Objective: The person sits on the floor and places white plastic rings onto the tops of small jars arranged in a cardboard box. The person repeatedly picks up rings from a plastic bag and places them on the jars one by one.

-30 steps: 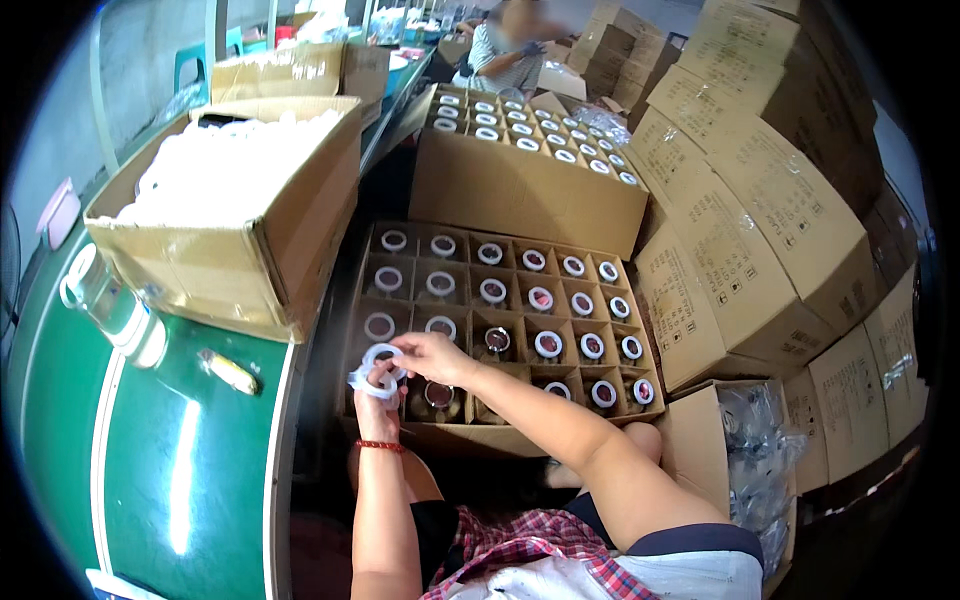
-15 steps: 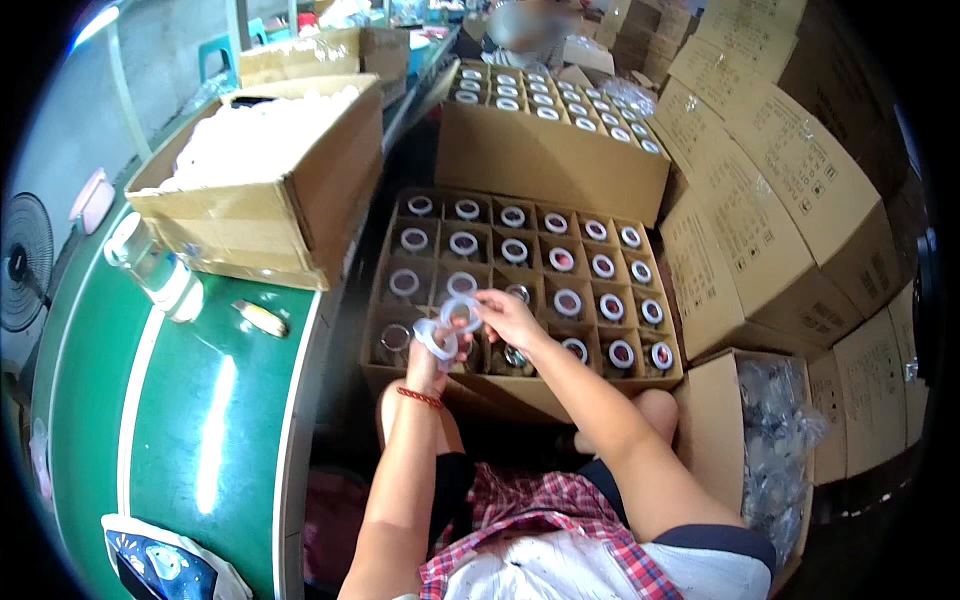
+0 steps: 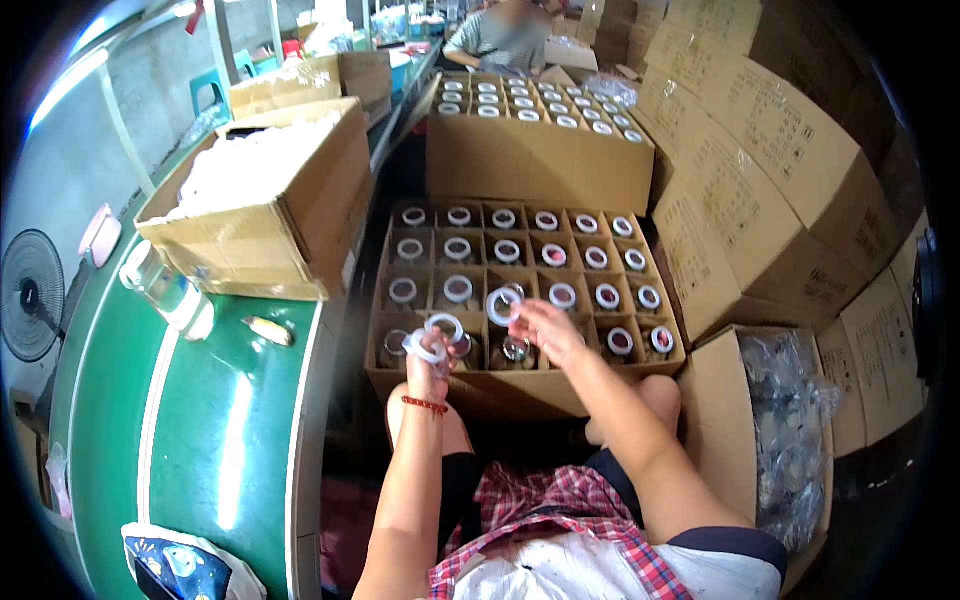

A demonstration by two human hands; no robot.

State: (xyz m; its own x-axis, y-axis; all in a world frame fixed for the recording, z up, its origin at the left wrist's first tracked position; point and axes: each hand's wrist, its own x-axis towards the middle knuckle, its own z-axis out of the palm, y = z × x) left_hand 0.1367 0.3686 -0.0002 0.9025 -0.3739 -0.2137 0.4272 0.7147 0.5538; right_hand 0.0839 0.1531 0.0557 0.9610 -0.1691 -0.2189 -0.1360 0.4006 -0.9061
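My left hand [image 3: 430, 366], a red beaded bracelet at its wrist, is closed on a couple of white translucent plastic rings [image 3: 444, 327] over the near left of a divided carton [image 3: 470, 384]. Between the fingertips of my right hand [image 3: 548, 332] is another white ring [image 3: 503, 307], held above the carton's third row. Clear glass jars stand in the carton's cells, most with a white ring around the top. Several in the nearest row, such as the glass jar [image 3: 515, 348] below my right hand, show bare rims. My hands partly hide the cells beneath them.
Behind stands a second carton [image 3: 540, 165] of ringed jars, with a person [image 3: 500, 40] beyond. A green table [image 3: 190, 420] at left bears an open box [image 3: 235, 250] of white pieces, a bottle [image 3: 168, 292] and a cutter [image 3: 268, 331]. Stacked cartons [image 3: 760, 190] and a box of plastic-wrapped items [image 3: 785, 430] flank my right.
My right hand has moved right, drawing one ring away from those in my left hand. The left hand stays nearly in place; the whole view has shifted slightly.
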